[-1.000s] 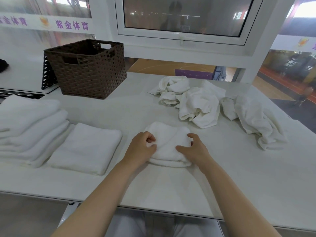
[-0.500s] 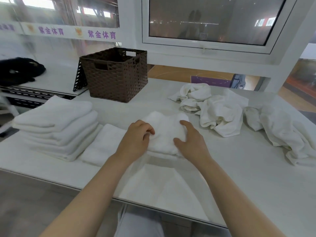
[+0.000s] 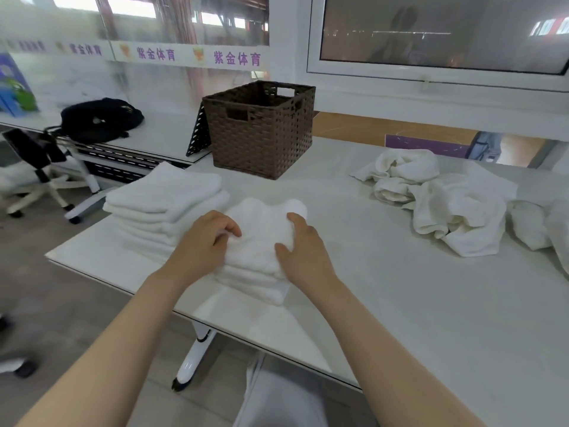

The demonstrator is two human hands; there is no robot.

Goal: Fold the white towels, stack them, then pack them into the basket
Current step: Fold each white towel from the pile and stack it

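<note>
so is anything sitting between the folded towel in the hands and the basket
Nothing visible does. Bare table runs from the folded towel, held by the left hand and right hand, to the brown basket. The taller stack lies off to the left.

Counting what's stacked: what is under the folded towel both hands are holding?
Another folded towel lies under the held towel; left hand, right hand cover its sides.

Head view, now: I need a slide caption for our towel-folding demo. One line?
Both hands set a folded white towel onto a short stack, beside the taller stack.
</note>
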